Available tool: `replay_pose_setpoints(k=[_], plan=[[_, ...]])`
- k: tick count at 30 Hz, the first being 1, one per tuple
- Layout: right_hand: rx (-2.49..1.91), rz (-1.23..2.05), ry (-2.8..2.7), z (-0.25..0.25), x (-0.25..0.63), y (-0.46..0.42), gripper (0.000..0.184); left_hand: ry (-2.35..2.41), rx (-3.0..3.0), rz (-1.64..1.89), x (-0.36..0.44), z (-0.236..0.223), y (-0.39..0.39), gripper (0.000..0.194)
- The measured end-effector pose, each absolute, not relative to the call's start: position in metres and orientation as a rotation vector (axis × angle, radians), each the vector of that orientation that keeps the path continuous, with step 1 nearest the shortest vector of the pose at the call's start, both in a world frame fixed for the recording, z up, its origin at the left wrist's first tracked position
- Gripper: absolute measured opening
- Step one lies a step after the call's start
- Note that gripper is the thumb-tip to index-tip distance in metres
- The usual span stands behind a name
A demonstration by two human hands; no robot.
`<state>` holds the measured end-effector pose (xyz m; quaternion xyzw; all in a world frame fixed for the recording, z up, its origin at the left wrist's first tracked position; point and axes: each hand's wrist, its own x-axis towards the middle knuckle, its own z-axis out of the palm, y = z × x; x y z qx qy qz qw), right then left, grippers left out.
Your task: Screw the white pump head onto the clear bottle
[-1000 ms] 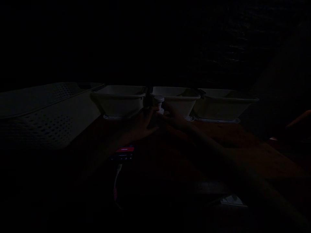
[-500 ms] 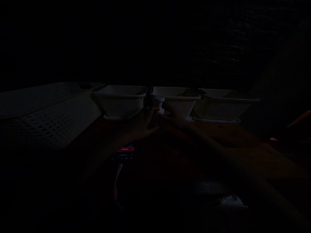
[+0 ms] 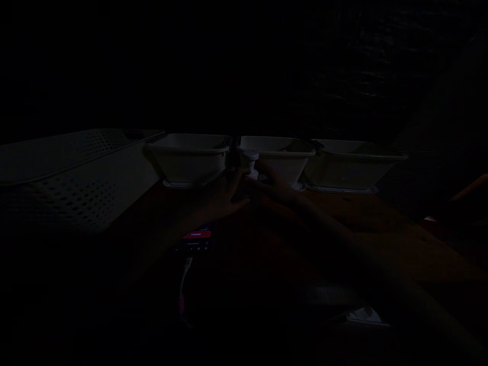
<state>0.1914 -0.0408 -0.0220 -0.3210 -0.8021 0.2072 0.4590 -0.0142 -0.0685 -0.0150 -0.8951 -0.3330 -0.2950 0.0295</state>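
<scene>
The picture is very dark. In the middle stands a white piece with a flat round top and a narrower neck [image 3: 250, 156]; its lower part is lost between my hands and in shadow. My left hand [image 3: 229, 193] comes in from the left, its fingertips at the neck and its thumb stretched out lower down. From the other side my right hand [image 3: 275, 187] reaches the same white piece, thumb and forefinger curved about it. Both hands appear closed around it, though the dark hides most of the contact.
Three pale tubs, the left [image 3: 190, 165], the middle [image 3: 290, 162] and the right [image 3: 351, 170], line the back of the wooden table [image 3: 381, 229]. A perforated basket [image 3: 129, 188] stands at left. A lit phone [image 3: 196, 239] with a cable [image 3: 184, 277] lies nearer me.
</scene>
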Motion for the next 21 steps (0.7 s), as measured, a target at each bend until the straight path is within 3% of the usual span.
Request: replay_pose_setpoints(k=[21], plan=[[-0.849,0.536,-1.958,-0.0222,0.1921,-0.0422,0.061,-1.022,-2.765,-0.901,-0.0133,-0.0127,-0.0703,0.063]])
